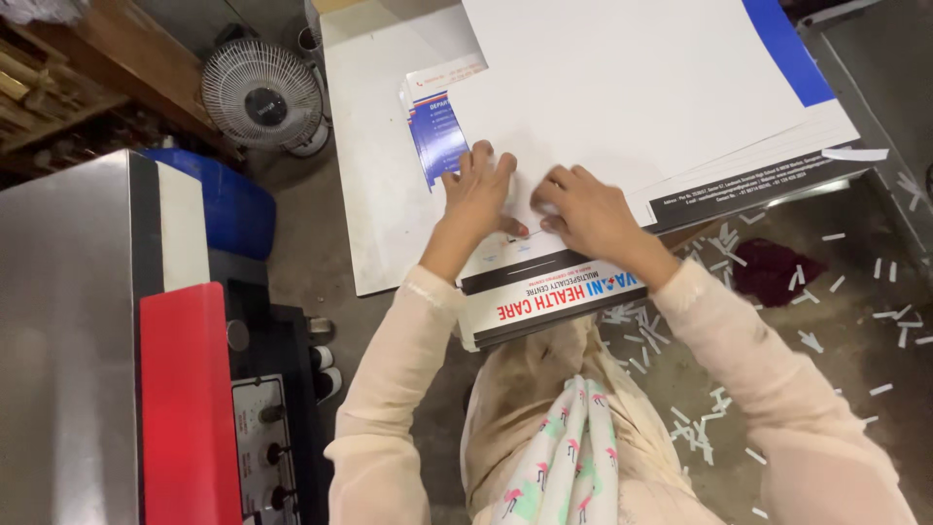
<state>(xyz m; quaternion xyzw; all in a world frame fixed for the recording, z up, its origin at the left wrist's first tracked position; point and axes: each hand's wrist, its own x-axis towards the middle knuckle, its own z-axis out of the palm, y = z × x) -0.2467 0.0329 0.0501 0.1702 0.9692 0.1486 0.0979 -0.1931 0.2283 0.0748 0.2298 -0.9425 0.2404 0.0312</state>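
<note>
Head view, two hands, left (476, 199), right (583, 209), one sheet stack (632, 87), one fan (264, 97)

Light falls from above and is strongest on the white sheets (632, 87), which are nearly blown out and show almost no detail. The surface (374, 146) under them is bright too. The floor (836, 292) and the upper left corner are dim. The metal machine (68, 340) carries a soft sheen. Short, soft shadows lie under the left hand (478, 194) and the right hand (583, 209). Focus is fair, slightly soft; straight edges bend near the frame's borders.
</note>
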